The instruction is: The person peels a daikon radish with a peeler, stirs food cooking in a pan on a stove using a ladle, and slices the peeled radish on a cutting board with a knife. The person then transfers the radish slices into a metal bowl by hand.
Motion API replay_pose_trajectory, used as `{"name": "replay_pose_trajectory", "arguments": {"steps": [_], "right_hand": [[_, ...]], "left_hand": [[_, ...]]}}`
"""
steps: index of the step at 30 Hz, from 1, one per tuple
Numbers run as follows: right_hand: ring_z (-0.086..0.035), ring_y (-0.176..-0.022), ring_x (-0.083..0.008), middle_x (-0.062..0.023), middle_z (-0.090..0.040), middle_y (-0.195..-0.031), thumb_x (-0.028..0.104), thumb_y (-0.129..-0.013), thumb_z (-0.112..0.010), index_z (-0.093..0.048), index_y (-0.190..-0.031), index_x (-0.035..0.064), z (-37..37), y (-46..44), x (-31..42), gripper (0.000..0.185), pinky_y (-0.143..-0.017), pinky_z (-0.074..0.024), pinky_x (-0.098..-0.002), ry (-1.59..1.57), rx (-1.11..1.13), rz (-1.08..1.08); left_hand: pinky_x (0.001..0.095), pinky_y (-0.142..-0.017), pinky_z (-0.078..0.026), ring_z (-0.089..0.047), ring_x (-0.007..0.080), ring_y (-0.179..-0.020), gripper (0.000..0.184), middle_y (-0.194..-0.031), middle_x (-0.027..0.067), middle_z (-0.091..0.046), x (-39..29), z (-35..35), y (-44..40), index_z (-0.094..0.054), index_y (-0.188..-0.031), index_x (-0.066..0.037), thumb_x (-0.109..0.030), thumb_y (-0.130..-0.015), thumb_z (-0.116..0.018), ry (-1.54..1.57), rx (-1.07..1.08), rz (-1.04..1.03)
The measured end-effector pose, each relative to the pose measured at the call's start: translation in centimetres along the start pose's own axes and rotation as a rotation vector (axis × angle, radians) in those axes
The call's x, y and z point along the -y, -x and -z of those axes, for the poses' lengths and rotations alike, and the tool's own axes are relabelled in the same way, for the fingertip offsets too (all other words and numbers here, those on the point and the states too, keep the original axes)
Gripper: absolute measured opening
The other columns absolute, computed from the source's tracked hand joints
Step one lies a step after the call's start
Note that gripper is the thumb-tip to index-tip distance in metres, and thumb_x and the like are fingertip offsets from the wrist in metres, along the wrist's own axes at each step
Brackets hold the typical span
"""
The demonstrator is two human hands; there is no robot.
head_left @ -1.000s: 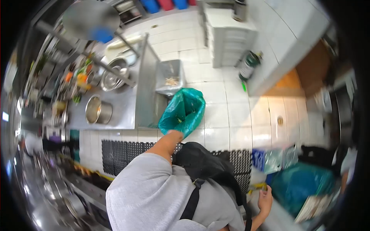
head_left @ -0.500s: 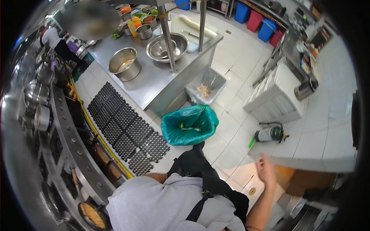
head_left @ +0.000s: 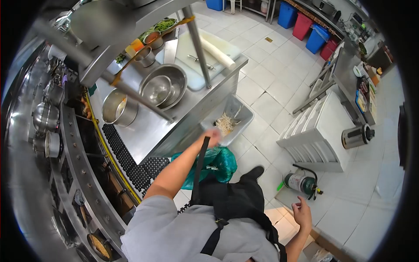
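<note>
My left hand reaches forward over the near edge of a grey plastic bin. Pale shreds lie inside that bin. Motion smears the fingers, so their grip cannot be made out. A black strap runs from my dark apron up to this hand; whether it is held is unclear. Below the forearm is a bin lined with a green bag, partly covered by my arm. Out to the right, my right hand hangs in the air with loosely bent fingers and nothing in it.
A steel table with an overhead shelf stands ahead left, bearing a deep pot, nested bowls and a cutting board. Stoves line the left. A green gas cylinder and a white slatted unit are at right.
My left arm has come into view and stretched forward to the grey bin. The view has shifted closer to the table, and the green bag now looks gathered. My right hand stays out at the side.
</note>
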State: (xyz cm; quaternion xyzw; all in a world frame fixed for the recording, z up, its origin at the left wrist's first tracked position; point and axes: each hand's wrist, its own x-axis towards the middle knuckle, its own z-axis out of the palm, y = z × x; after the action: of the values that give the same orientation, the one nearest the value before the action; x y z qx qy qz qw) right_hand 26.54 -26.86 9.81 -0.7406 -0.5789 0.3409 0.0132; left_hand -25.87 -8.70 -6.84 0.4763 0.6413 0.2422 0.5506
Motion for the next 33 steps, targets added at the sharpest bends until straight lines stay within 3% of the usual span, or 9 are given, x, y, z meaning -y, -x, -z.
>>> {"name": "replay_pose_trajectory", "arguments": {"steps": [1,4,8,9,12,15,26,29,33], "right_hand": [[-0.072,-0.087,-0.0348,-0.0196,-0.073,-0.104,0.024,-0.091,-0.070,-0.054,-0.137,0.0084,0.9,-2.4,-0.6,0.051,-0.079,-0.0554,-0.0449,0.000,0.012,0.011],[-0.072,-0.088,-0.0336,-0.0205,-0.074,-0.100,0.020,-0.091,-0.070,-0.055,-0.134,0.0052,4.2,-10.6,-3.0,0.048,-0.078,-0.0556,-0.0418,0.012,0.069,0.042],[-0.072,-0.089,-0.0342,-0.0204,-0.074,-0.099,0.018,-0.091,-0.070,-0.056,-0.134,0.0053,11.9,-20.1,-2.3,0.047,-0.080,-0.0552,-0.0420,0.080,0.060,0.195],[-0.072,-0.089,-0.0347,-0.0208,-0.073,-0.099,0.018,-0.091,-0.070,-0.056,-0.133,0.0050,14.3,-22.2,-0.9,0.046,-0.080,-0.0552,-0.0420,0.011,0.062,0.198],[-0.072,-0.086,-0.0361,-0.0219,-0.073,-0.099,0.021,-0.093,-0.068,-0.055,-0.135,0.0055,19.8,-29.4,-0.4,0.047,-0.079,-0.0552,-0.0454,0.091,0.052,0.319],[-0.072,-0.085,-0.0373,-0.0230,-0.071,-0.107,0.023,-0.093,-0.069,-0.054,-0.136,0.0070,24.0,-37.2,4.0,0.049,-0.078,-0.0552,-0.0456,0.218,0.101,0.392],[-0.071,-0.087,-0.0357,-0.0200,-0.072,-0.098,0.021,-0.094,-0.069,-0.061,-0.124,0.0048,17.3,-54.3,33.7,0.035,-0.077,-0.0560,-0.0434,0.238,0.457,1.057],[-0.072,-0.086,-0.0346,-0.0194,-0.073,-0.097,0.020,-0.095,-0.067,-0.062,-0.122,0.0047,15.2,-55.0,42.1,0.032,-0.075,-0.0563,-0.0425,0.192,0.558,1.315],[-0.072,-0.080,-0.0330,-0.0184,-0.073,-0.093,0.019,-0.095,-0.067,-0.063,-0.117,0.0032,14.6,-58.1,51.4,0.028,-0.072,-0.0565,-0.0413,0.121,0.652,1.471]], "left_hand": [[0.0333,-0.065,-0.052,-0.066,0.0176,-0.074,0.021,-0.082,0.0082,-0.068,-4.9,0.1,-1.7,-0.066,-0.103,-0.004,-0.017,-0.087,-0.067,-0.309,-0.507,-0.305],[0.0378,-0.075,-0.048,-0.055,0.0234,-0.081,0.059,-0.109,0.0106,-0.058,-19.3,3.3,-2.1,-0.048,-0.134,-0.003,-0.014,-0.081,-0.073,-0.140,-1.105,-0.546],[0.0390,-0.095,-0.042,-0.045,0.0285,-0.110,0.090,-0.130,0.0210,-0.042,-26.9,9.6,-5.4,-0.032,-0.143,0.006,-0.019,-0.075,-0.085,-0.113,-1.513,-0.570],[0.0372,-0.089,-0.047,-0.055,0.0255,-0.105,0.070,-0.119,0.0195,-0.055,-27.3,11.1,-7.4,-0.045,-0.134,0.007,-0.020,-0.082,-0.081,-0.226,-1.712,-0.625],[0.0332,-0.072,-0.051,-0.064,0.0190,-0.078,0.035,-0.086,0.0119,-0.066,-28.2,13.9,-8.7,-0.059,-0.112,0.005,-0.019,-0.091,-0.074,0.268,-1.196,-0.543],[0.0295,-0.055,-0.046,-0.055,0.0138,-0.051,0.017,-0.058,0.0017,-0.055,-28.8,12.3,-8.9,-0.060,-0.091,0.000,-0.014,-0.097,-0.067,0.386,-1.296,-0.413],[0.0243,-0.044,-0.036,-0.048,0.0074,-0.048,0.014,-0.063,0.0004,-0.054,-26.9,11.3,-12.2,-0.058,-0.092,-0.001,-0.010,-0.095,-0.069,0.536,-1.625,-0.595],[0.0331,-0.072,-0.051,-0.062,0.0195,-0.080,0.034,-0.092,0.0094,-0.062,-28.8,8.8,-13.4,-0.051,-0.122,0.003,-0.009,-0.094,-0.067,0.409,-1.943,-0.309],[0.0469,-0.097,-0.044,-0.057,0.0371,-0.109,0.048,-0.111,0.0199,-0.063,-28.4,1.3,-18.2,-0.044,-0.135,0.003,0.001,-0.090,-0.060,-0.624,-2.092,-0.020]]}}
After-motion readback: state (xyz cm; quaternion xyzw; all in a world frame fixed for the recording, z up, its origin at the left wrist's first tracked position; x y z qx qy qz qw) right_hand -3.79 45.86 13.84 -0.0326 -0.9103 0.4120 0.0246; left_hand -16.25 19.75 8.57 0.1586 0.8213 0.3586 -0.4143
